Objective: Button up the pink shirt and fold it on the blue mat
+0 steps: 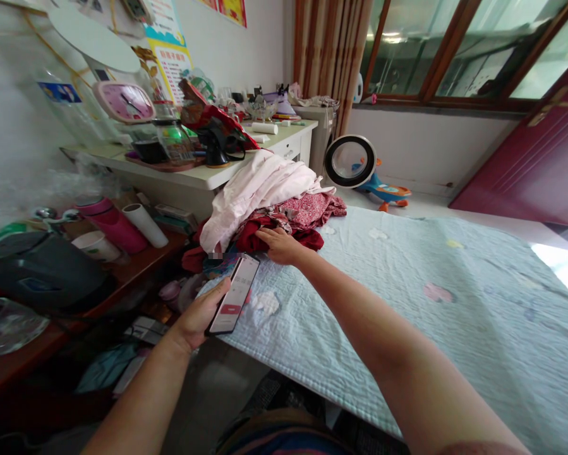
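A smartphone with a lit screen is gripped in my left hand, off the near corner of the bed. My right hand reaches forward to a heap of clothes, its fingers stretched out against a dark red garment. Behind that garment lies a red patterned cloth, and a pale pink cloth covers the top left of the heap. Under both hands spreads a light blue quilt with small pale motifs.
A cluttered white desk stands behind the heap, with a pink clock on it. On the left, a low brown shelf bears a pink bottle and a dark kettle-like appliance. A round black-rimmed object stands beyond the bed.
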`<state>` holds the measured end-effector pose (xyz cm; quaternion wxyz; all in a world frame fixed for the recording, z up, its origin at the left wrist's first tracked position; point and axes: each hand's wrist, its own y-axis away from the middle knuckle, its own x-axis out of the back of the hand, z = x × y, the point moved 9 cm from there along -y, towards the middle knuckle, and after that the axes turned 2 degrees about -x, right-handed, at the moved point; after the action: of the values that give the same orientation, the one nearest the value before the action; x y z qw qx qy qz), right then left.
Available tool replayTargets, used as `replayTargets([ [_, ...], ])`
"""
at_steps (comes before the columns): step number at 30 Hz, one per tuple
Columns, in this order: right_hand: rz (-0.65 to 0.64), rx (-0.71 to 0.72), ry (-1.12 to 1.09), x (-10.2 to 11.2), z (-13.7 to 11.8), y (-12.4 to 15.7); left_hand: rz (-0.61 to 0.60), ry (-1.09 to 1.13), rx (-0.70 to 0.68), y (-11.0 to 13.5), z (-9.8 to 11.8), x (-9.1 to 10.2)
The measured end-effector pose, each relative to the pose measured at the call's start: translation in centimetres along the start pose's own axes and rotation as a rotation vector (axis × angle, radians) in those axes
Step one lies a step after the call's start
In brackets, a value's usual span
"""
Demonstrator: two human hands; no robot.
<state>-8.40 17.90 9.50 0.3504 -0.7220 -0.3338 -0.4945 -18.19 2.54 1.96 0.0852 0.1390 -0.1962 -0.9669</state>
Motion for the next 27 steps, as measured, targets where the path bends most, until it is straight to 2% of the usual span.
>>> replayTargets([
  [4, 0.003, -0.022, -0.012, -0.3, 0.3, -0.1, 0.01, 0.032, 0.033, -0.2, -0.4, -0.1],
  [12, 0.002, -0.014, -0.019, -0.6, 0.4, -0.2, 0.046, -0.022, 0.055, -0.5, 0.1, 0.0],
  [27, 0.02, 0.003, -0.015, -0.2, -0.1, 0.1, -0.03, 0.006, 0.096, -1.2, -0.6, 0.2],
])
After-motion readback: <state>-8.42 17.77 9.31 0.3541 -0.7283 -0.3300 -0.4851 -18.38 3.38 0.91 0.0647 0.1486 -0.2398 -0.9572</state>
